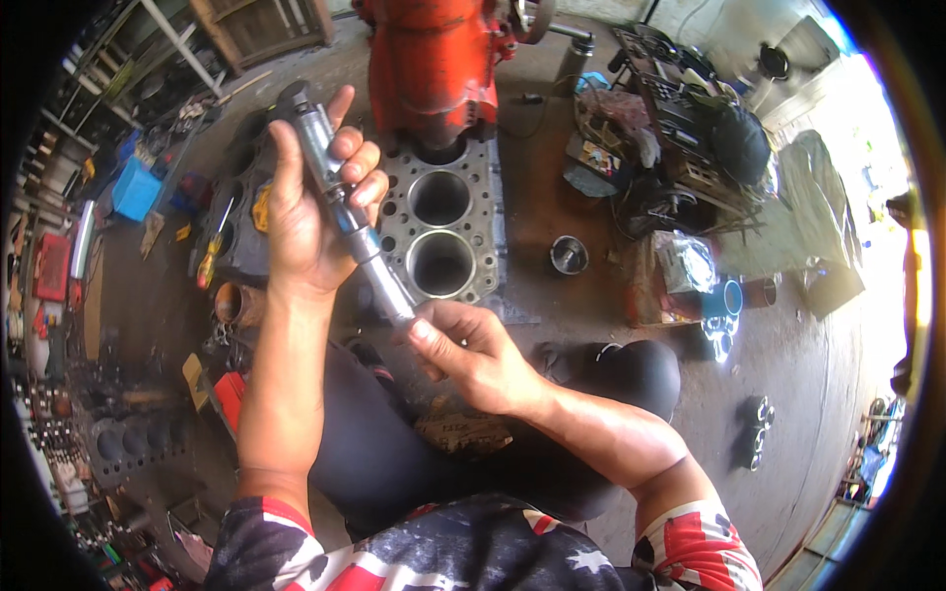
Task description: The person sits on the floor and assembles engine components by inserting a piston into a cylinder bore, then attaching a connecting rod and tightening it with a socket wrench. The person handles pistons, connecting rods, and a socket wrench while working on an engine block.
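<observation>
A long silver metal tool (372,258) with a dark rounded head slants in front of me, above the engine block. My left hand (313,197) supports its upper part across the palm, with the last fingers curled round it and the thumb and index finger stretched out. The lower end is gripped between the thumb and fingers of my right hand (463,353). Just beyond the tool lies the grey engine block (485,212), its flat top face showing open round cylinder bores (440,264). I cannot make out the tool's exact kind.
A red machine column (434,59) stands over the block's far end. On the floor to the right are a small round metal part (569,255) and blue cylinder (722,298). A cluttered bench (680,128) stands far right. A screwdriver (210,258) and blue container (136,189) are left.
</observation>
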